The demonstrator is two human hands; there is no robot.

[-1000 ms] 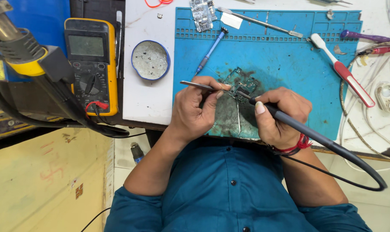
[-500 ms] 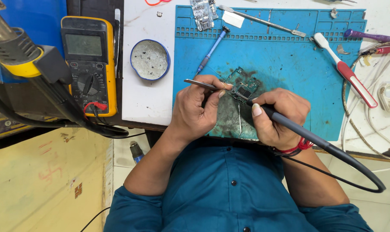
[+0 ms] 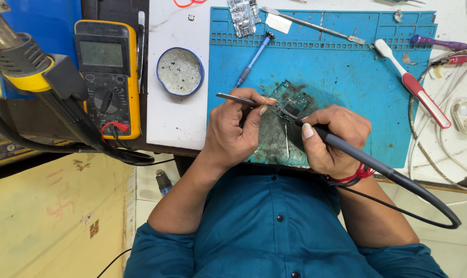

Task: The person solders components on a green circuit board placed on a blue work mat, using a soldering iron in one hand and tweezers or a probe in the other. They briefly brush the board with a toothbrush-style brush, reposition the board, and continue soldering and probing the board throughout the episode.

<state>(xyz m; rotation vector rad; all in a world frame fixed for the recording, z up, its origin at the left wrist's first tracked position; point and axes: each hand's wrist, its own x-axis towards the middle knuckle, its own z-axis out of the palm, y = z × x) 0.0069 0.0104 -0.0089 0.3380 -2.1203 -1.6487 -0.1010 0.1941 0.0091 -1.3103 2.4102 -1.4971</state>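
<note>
A small green circuit board [image 3: 291,104] lies on a stained patch of the blue work mat [image 3: 346,67]. My left hand [image 3: 236,128] pinches metal tweezers [image 3: 232,98] whose tips reach the board's left edge. My right hand [image 3: 333,139] grips a black soldering iron [image 3: 346,149] like a pen, its tip touching the board from the right. The iron's black cord [image 3: 429,201] loops off to the lower right. Both hands rest on the mat's near edge, above my teal shirt.
A yellow multimeter [image 3: 107,77] and a round flux tin [image 3: 180,71] sit at left. A hot-air nozzle [image 3: 22,56] with black hose hangs at far left. On the mat lie a blue screwdriver [image 3: 253,59], another circuit board [image 3: 243,15], a metal pry tool [image 3: 313,25] and a red-white toothbrush [image 3: 413,90]. Cables crowd the right edge.
Both hands stay on the board. The view has shifted slightly, and the tweezers and iron tip have made only small adjustments.
</note>
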